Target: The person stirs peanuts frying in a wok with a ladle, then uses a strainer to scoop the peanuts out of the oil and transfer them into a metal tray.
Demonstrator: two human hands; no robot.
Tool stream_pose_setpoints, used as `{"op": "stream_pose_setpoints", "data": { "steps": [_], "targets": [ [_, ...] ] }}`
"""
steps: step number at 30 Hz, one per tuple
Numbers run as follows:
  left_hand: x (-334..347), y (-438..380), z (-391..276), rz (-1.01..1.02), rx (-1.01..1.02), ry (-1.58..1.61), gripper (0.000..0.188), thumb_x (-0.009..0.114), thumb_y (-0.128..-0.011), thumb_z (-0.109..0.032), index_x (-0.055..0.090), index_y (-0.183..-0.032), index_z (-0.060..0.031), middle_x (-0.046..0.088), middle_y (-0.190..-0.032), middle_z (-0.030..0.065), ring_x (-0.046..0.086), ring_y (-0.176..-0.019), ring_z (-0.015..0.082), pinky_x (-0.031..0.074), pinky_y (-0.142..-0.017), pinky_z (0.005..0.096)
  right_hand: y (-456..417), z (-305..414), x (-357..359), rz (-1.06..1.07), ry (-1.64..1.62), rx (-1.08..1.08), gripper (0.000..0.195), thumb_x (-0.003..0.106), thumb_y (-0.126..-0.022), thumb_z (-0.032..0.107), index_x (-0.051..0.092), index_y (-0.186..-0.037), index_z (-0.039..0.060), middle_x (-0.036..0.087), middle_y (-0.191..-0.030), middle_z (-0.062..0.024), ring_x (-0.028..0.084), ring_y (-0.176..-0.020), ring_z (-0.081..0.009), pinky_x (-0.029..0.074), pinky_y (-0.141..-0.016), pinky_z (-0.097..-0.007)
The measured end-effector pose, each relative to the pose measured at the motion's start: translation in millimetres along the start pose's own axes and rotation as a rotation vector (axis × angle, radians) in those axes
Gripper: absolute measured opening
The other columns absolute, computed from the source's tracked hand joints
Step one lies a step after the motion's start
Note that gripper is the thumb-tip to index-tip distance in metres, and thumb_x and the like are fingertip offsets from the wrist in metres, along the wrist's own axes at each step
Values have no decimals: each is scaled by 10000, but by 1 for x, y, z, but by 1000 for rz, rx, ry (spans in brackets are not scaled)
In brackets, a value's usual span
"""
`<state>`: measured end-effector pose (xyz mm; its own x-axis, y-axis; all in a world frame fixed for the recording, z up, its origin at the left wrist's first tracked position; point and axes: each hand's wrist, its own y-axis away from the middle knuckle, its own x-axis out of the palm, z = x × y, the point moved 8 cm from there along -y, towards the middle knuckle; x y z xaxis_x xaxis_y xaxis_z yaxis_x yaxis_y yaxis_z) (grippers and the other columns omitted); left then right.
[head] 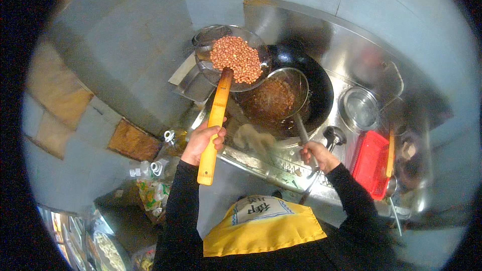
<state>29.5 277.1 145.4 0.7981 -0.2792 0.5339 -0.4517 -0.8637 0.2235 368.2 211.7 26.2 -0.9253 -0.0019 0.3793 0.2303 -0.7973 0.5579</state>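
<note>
My left hand (208, 140) is closed around the flat wooden handle (214, 120) of a wide wire strainer (265, 56). A heap of reddish-brown peanuts (237, 58) lies in this strainer, above the left rim of a dark wok (320, 94). My right hand (316, 154) grips the metal handle (301, 128) of a smaller round strainer (307, 86). That one is down in the wok, with brown nuts (275, 98) in or beneath its mesh; haze blurs which. A crumpled pale cloth (254, 137) rests at the wok's near edge.
Right of the wok stand a round metal bowl (360, 108), a black ladle (334, 134) and a red plastic basket (371, 162). A metal container (194, 82) sits at the left. Plastic bottles (169, 136) stand near my left forearm. The metal counter's front edge (260, 169) runs before me.
</note>
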Motion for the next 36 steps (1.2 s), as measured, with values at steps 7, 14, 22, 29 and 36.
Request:
{"op": "stream_pose_setpoints", "data": {
  "steps": [7,14,22,29,36],
  "targets": [
    [-7,-3,-3,-71,15,-50,370,510,-900,-59,484,-1267,-31,526,-793,49,458,-573,110,398,-509,256,27,5,34,513,-972,129,364,438,-935,133,439,-1232,-76,489,-761,-7,523,-515,-72,495,-435,-230],
    [-46,-16,0,-211,-34,-224,312,536,-904,-76,502,-1212,-39,551,-767,58,514,-577,129,431,-486,291,88,69,26,22,-262,-109,359,489,-874,98,472,-1211,-26,519,-720,-2,506,-524,-86,431,-447,-226],
    [-41,-44,15,46,-173,-54,239,499,-920,-75,510,-1155,-34,517,-781,40,469,-581,102,405,-511,234,113,128,101,-183,216,-313,382,497,-828,74,467,-1196,-26,498,-675,-28,486,-454,-101,397,-390,-226],
    [-37,-50,42,293,-320,314,413,499,-932,-119,454,-1334,-37,506,-793,8,446,-568,65,397,-503,215,95,141,150,-356,509,-512,277,523,-830,97,489,-1085,-5,523,-692,-27,491,-470,-126,418,-454,-258],
    [-20,-30,44,270,-268,305,436,490,-929,-109,435,-1357,-46,491,-782,9,440,-537,69,380,-468,207,102,139,117,-349,541,-572,277,495,-846,62,455,-1116,11,503,-679,-23,502,-484,-121,413,-443,-251]
  ]
}}
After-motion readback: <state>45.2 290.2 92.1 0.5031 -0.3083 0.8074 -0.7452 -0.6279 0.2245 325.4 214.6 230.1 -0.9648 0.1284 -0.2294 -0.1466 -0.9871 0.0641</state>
